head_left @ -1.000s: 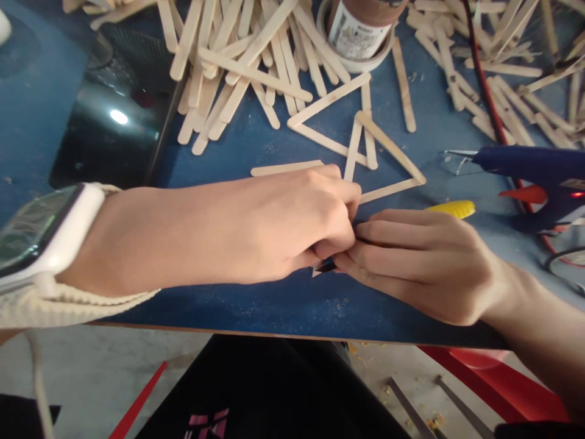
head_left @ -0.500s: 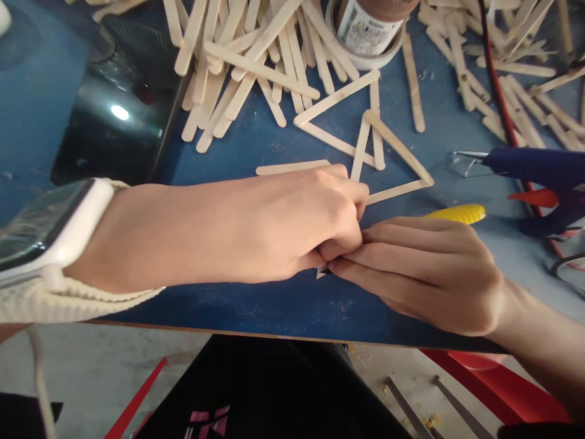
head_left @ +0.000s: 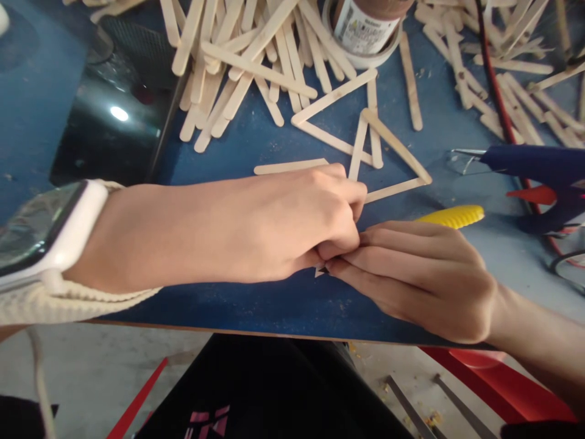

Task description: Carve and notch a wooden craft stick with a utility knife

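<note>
My left hand [head_left: 292, 222] lies curled, knuckles up, on the blue table [head_left: 274, 305], with a smartwatch on its wrist. It presses down on a popsicle stick [head_left: 287, 166] whose far end pokes out to the left. My right hand [head_left: 420, 277] meets it fingertip to fingertip, fingers pressed together around a yellow-handled cutter [head_left: 452, 216]. Only the handle's end shows behind the fingers. A small stick tip and a dark blade point [head_left: 321, 269] show where the two hands touch. Just beyond the hands lie two stick triangles [head_left: 393, 146].
A heap of loose popsicle sticks [head_left: 247, 55] covers the back of the table, with more at the back right. A glue jar [head_left: 365, 27] stands behind the triangles. A blue hot-glue gun [head_left: 534, 167] lies at the right, and a black device [head_left: 114, 122] at the left.
My right hand has slid slightly left and down against the left hand's fingertips. The left hand stays in place on the stick.
</note>
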Demonstrator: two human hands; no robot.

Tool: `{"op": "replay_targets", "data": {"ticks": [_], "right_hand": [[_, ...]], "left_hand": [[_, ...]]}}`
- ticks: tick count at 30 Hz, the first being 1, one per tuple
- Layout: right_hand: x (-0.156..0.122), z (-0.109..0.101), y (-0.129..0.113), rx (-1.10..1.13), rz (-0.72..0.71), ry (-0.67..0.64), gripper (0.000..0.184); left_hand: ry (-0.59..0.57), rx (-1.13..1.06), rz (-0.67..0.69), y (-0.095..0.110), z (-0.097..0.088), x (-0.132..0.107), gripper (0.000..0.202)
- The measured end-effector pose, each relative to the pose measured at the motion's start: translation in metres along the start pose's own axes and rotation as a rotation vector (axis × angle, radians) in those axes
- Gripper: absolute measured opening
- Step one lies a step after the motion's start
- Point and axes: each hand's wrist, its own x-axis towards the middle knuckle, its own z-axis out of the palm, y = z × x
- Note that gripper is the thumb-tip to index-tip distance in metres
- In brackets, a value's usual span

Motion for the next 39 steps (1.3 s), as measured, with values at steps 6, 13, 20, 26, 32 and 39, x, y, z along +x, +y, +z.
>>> {"op": "replay_targets", "data": {"ticks": [6, 13, 20, 26, 32, 39], "right_hand": [[-0.002, 0.005, -0.001, 0.009, 0.007, 0.013, 0.022], [-0.002, -0.007, 0.009, -0.055, -0.013, -0.07, 0.009], [-0.01, -0.019, 0.019, -0.074, -0.011, -0.097, 0.01], [-0.006, -0.01, 0.014, -0.027, 0.043, -0.04, 0.018], [-0.005, -0.004, 0.011, -0.027, 0.035, 0.019, 0.016], [-0.003, 0.001, 0.007, 0.03, 0.038, -0.023, 0.012]], "left_hand": [[0.011, 0.0, -0.007, 0.001, 0.001, 0.001, 0.025], [-0.024, -0.04, 0.004, -0.001, -0.003, 0.002, 0.021], [-0.026, 0.002, -0.018, -0.001, -0.004, 0.001, 0.021], [-0.014, 0.007, 0.007, -0.001, -0.003, 0.001, 0.023], [-0.014, 0.022, 0.018, 0.0, -0.002, -0.001, 0.025], [-0.012, 0.005, 0.036, -0.003, -0.003, -0.003, 0.028]]}}
